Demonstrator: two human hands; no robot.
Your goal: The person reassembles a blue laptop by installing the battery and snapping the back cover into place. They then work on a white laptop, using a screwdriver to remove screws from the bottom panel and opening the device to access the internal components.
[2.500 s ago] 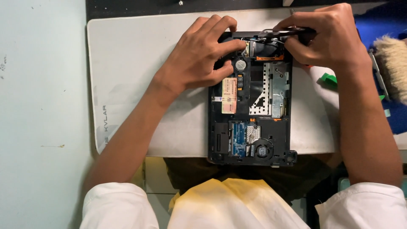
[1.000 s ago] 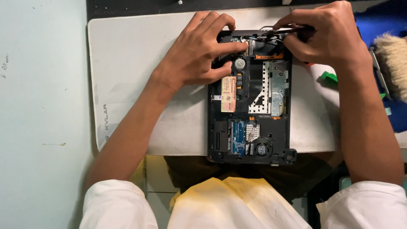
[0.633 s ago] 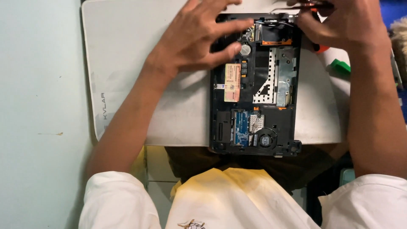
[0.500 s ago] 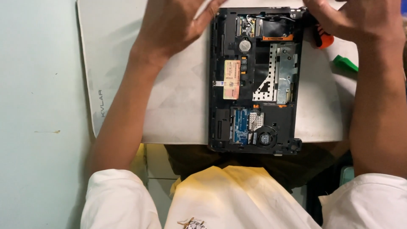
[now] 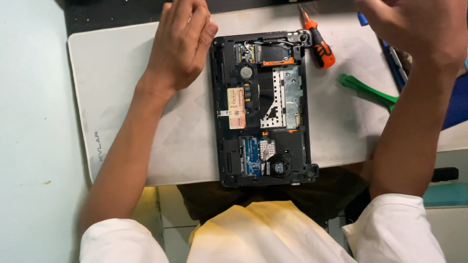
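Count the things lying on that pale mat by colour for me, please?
Black: 1, the opened laptop base
Orange: 1, the screwdriver
Green: 1, the pry tool
Total: 3 on the mat

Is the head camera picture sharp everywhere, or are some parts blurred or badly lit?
Head view: the opened laptop base and the orange screwdriver are sharp under even, soft light with weak shadows; the right hand at the top edge is motion-blurred and cut off by the frame; the left hand is only slightly soft; the grey mat shows no strong glare.
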